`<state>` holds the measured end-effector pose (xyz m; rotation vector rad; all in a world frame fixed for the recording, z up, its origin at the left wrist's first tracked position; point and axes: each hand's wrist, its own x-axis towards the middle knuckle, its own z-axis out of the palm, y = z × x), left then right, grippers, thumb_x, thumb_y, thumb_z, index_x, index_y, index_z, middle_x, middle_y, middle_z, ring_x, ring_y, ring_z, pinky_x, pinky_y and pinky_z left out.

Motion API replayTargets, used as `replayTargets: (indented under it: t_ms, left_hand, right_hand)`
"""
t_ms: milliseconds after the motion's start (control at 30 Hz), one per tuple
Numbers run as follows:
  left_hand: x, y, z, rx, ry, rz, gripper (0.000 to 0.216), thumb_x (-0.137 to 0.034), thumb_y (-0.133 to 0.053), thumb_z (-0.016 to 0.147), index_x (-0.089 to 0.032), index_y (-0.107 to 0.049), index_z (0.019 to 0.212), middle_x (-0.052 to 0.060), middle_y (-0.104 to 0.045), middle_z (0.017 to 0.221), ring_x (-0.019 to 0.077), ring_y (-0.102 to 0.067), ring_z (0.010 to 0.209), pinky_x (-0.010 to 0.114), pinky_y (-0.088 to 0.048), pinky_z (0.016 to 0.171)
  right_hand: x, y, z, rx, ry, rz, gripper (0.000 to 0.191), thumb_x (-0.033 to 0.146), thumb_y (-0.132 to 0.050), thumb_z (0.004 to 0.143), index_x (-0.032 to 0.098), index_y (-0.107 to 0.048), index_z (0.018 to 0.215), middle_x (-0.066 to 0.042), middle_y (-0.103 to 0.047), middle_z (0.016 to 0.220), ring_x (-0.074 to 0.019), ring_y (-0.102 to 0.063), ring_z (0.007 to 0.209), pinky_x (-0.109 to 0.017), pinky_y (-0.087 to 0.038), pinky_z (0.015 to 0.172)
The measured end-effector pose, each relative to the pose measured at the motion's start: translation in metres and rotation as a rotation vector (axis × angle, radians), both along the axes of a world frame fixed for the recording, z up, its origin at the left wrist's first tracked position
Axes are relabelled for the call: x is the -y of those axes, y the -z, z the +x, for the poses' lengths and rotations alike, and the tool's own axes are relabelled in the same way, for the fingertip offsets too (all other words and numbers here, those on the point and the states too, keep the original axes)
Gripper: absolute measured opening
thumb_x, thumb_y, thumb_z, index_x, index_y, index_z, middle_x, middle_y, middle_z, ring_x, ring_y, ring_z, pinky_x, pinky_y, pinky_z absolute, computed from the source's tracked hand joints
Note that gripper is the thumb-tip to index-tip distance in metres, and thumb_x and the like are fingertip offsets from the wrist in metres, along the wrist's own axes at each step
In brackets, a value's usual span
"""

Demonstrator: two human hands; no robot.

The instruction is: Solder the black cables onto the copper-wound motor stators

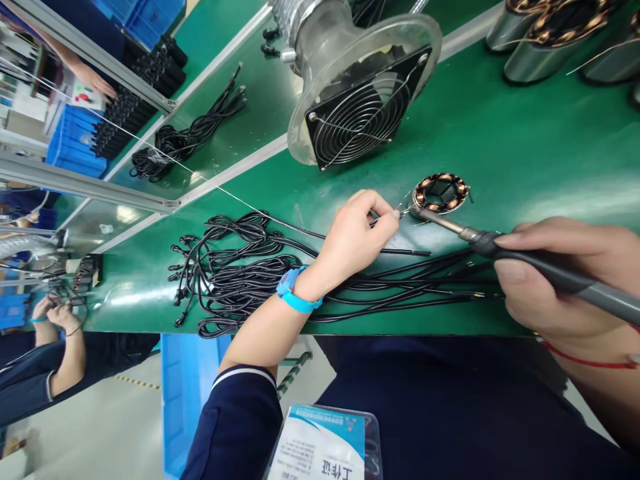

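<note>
On the smooth green bench (525, 153), we see the small round copper-wound stator ring (442, 193) lying flat. The left hand (353, 237) pinches a thin wire end beside it; the right hand (555, 280) wraps its fingers around the grey soldering iron (545, 267), whose metal tip touches the ring. Tangled black cables (235, 267) lie under the left wrist, and a wire-grilled extraction fan (363, 113) stands behind.

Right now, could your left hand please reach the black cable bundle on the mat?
Probably yes: the left hand pinches a thin wire beside the coil ring, and the black cable bundle lies just beneath its wrist, nothing between.
</note>
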<state>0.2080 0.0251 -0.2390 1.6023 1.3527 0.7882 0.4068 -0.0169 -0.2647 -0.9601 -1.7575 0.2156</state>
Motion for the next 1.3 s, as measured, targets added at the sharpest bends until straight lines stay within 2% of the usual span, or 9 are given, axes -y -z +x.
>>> replayTargets:
  t_ms: [200,367,700,933,1033,1100,1167,1233,1300]
  left_hand:
    - [0.0003,0.0036,0.0003,0.02,-0.011,0.013,0.018,-0.019,-0.058,0.083,-0.017,-0.049,0.068,0.0,-0.054,0.076,0.0093,-0.046,0.069,0.025,-0.037,0.064]
    - [0.0006,0.0028,0.0013,0.012,-0.018,0.018,0.019,-0.017,-0.059,0.084,-0.017,-0.048,0.067,0.0,-0.054,0.075,0.0097,-0.047,0.071,0.024,-0.037,0.063]
    - [0.0006,0.0036,0.0022,0.025,-0.034,0.016,0.02,-0.018,-0.059,0.084,-0.017,-0.048,0.067,-0.001,-0.053,0.073,0.0079,-0.044,0.065,0.025,-0.035,0.062]
    - [0.0012,0.0032,0.0031,0.036,-0.045,-0.006,0.021,-0.019,-0.059,0.084,-0.017,-0.047,0.067,-0.002,-0.052,0.071,0.007,-0.042,0.062,0.025,-0.034,0.06]
    - [0.0004,0.0034,0.0033,0.046,-0.052,-0.016,0.021,-0.019,-0.059,0.084,-0.017,-0.047,0.067,-0.002,-0.052,0.071,0.0066,-0.042,0.06,0.024,-0.034,0.059]
    - [0.0001,0.0035,0.0035,0.054,-0.055,-0.027,0.021,-0.019,-0.058,0.084,-0.018,-0.047,0.067,-0.002,-0.052,0.07,0.0061,-0.041,0.059,0.023,-0.033,0.057]
    - [0.0002,0.0033,0.004,0.063,-0.06,-0.042,0.021,-0.02,-0.058,0.084,-0.018,-0.046,0.067,-0.003,-0.052,0.069,0.0053,-0.04,0.057,0.022,-0.033,0.055]
    - [0.0005,0.0026,0.0045,0.071,-0.067,-0.054,0.021,-0.02,-0.059,0.084,-0.017,-0.046,0.067,-0.003,-0.052,0.068,0.0046,-0.039,0.055,0.022,-0.032,0.053]
    - [0.0007,0.0014,0.005,0.078,-0.072,-0.064,0.021,-0.02,-0.059,0.083,-0.017,-0.046,0.067,-0.004,-0.051,0.065,0.0041,-0.039,0.053,0.021,-0.031,0.052]
  right_hand:
    - [-0.0005,0.0031,-0.0016,-0.033,0.01,0.008,0.008,0.026,-0.062,0.085,0.02,-0.062,0.089,-0.002,-0.062,0.072,-0.0083,-0.053,0.052,-0.024,-0.033,0.042]
    - [-0.0003,0.0,-0.0019,-0.026,0.016,0.015,0.005,0.025,-0.06,0.086,0.02,-0.061,0.087,0.001,-0.057,0.064,-0.006,-0.045,0.046,-0.023,-0.031,0.041]
    - [0.0003,-0.002,-0.0008,-0.008,-0.018,-0.028,0.006,0.026,-0.059,0.088,0.019,-0.059,0.089,0.001,-0.057,0.065,-0.0051,-0.045,0.046,-0.021,-0.029,0.038]
    - [0.0001,-0.0012,-0.0022,-0.026,0.042,-0.019,0.005,0.025,-0.06,0.086,0.02,-0.061,0.086,0.001,-0.059,0.065,-0.0061,-0.047,0.047,-0.022,-0.032,0.04]
    - [-0.0002,-0.0002,-0.0024,-0.008,0.032,-0.022,0.005,0.026,-0.061,0.086,0.021,-0.061,0.085,0.0,-0.061,0.068,-0.0076,-0.051,0.05,-0.022,-0.037,0.042]
    - [0.0017,0.0003,-0.0017,0.028,0.045,-0.062,0.008,0.028,-0.064,0.086,0.023,-0.063,0.092,-0.001,-0.065,0.074,-0.0103,-0.057,0.056,-0.024,-0.044,0.047]
    - [0.0044,-0.0002,-0.0014,0.091,0.078,-0.082,0.023,0.027,-0.067,0.085,0.026,-0.063,0.108,-0.002,-0.069,0.088,-0.0136,-0.064,0.067,-0.026,-0.051,0.056]
    - [0.0061,-0.0022,-0.0027,0.16,0.125,-0.068,0.043,0.027,-0.068,0.086,0.03,-0.056,0.127,-0.002,-0.069,0.105,-0.0168,-0.068,0.083,-0.028,-0.054,0.066]
    - [0.0053,-0.0062,-0.0059,0.177,0.159,-0.06,0.052,0.03,-0.066,0.088,0.033,-0.049,0.137,0.0,-0.068,0.112,-0.0171,-0.068,0.095,-0.027,-0.055,0.074]
